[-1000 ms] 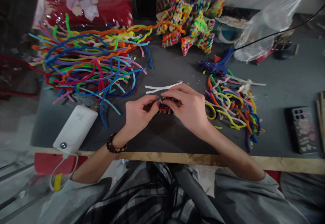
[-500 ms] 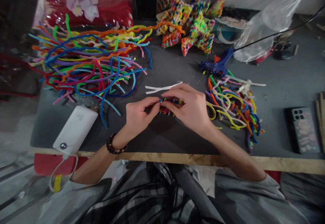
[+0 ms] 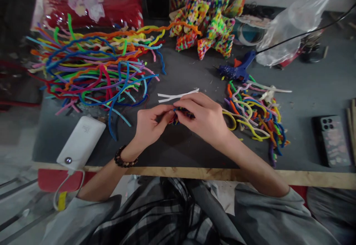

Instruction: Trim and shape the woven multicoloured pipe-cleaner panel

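Observation:
Between my two hands is a small woven piece of multicoloured pipe cleaners (image 3: 184, 112), mostly hidden by my fingers. My left hand (image 3: 151, 123) pinches its left end between thumb and forefinger. My right hand (image 3: 205, 116) is closed over its right part, with thumb and fingertips meeting close to the left thumb. Just beyond the fingers lie crossed white strips (image 3: 171, 97), flat on the dark table (image 3: 178, 152). A tangle of short pipe cleaners (image 3: 251, 113) lies to the right of my right hand.
Long pipe cleaners (image 3: 94, 63) are heaped at left, before a red plastic package (image 3: 116, 11). Finished woven bow shapes (image 3: 217, 30) are piled at the back. A blue glue gun (image 3: 236, 70) with its cord lies right of centre. A white power bank (image 3: 81, 141) and a phone (image 3: 333, 141) flank my arms.
My right hand has shifted slightly left and covers more of the woven piece. Both hands stay pinched on it. The whole view has moved slightly.

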Action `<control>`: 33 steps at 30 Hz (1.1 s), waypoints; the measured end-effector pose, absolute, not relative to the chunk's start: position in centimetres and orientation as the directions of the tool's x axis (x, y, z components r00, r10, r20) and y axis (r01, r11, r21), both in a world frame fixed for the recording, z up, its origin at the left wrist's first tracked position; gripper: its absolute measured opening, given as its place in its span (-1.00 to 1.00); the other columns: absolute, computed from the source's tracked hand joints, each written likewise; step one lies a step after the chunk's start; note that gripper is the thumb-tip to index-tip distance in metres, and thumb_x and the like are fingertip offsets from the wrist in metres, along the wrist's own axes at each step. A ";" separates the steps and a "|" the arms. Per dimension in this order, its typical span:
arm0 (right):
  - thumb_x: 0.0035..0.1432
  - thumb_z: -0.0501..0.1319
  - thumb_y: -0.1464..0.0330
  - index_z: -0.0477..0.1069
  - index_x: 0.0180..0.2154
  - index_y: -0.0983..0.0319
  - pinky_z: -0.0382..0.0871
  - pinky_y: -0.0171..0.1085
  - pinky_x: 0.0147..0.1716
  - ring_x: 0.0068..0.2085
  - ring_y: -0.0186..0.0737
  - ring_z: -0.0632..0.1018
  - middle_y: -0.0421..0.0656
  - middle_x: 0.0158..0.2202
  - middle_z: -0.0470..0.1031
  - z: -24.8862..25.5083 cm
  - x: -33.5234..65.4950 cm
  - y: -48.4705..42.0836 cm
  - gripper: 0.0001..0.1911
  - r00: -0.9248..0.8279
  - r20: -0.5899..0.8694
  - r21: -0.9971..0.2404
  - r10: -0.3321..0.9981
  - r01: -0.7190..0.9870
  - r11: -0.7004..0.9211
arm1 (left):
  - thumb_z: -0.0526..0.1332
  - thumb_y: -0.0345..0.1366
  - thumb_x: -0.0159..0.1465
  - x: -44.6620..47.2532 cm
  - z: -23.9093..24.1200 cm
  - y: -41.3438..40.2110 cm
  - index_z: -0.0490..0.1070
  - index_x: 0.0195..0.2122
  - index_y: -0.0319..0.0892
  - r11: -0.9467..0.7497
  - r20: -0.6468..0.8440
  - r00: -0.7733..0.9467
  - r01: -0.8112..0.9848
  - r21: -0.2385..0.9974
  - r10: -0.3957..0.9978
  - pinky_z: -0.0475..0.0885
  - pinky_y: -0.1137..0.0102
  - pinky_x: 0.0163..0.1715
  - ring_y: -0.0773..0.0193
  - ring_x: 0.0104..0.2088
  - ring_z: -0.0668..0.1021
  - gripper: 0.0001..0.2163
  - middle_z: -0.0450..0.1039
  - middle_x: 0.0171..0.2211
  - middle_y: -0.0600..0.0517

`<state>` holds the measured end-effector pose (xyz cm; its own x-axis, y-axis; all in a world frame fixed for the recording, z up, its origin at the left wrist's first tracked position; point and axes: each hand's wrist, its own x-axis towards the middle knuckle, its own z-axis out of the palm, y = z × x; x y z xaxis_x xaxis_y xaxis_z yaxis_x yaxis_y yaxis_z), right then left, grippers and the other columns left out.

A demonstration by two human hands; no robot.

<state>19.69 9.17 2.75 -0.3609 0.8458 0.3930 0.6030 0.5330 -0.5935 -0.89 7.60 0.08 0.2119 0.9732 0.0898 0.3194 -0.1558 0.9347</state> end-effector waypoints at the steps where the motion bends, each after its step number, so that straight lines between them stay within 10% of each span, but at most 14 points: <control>1: 0.34 0.29 0.49 0.63 -0.07 0.15 0.59 -0.09 0.05 -0.02 -0.06 0.68 -0.07 -0.05 0.71 2.8 19.7 9.2 -0.79 -0.349 0.393 -0.590 0.851 0.614 0.525 | 0.32 -0.17 0.46 -0.9 0.1 7.6 0.70 -0.05 -0.09 -0.163 0.100 0.204 0.319 0.934 0.974 0.57 0.44 -0.34 0.31 -0.40 0.67 -0.81 0.70 -0.34 0.03; 33: 0.27 0.37 0.48 0.68 -0.20 0.14 0.52 -0.22 -0.17 -0.26 -0.18 0.70 -0.22 -0.24 0.76 3.6 19.9 9.1 -0.86 -0.250 0.165 -0.718 0.954 0.632 0.290 | 0.31 -0.32 0.40 -0.4 -0.3 7.3 0.67 -0.13 -0.11 -0.335 0.273 0.195 0.580 0.743 0.942 0.55 0.44 -0.30 0.31 -0.35 0.72 -0.87 0.75 -0.28 0.06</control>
<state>19.85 9.09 3.58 -0.2500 0.9540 0.1652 0.6324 0.2901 -0.7183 -0.38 7.35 -0.29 0.1946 0.9421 0.2732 0.5797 -0.3351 0.7428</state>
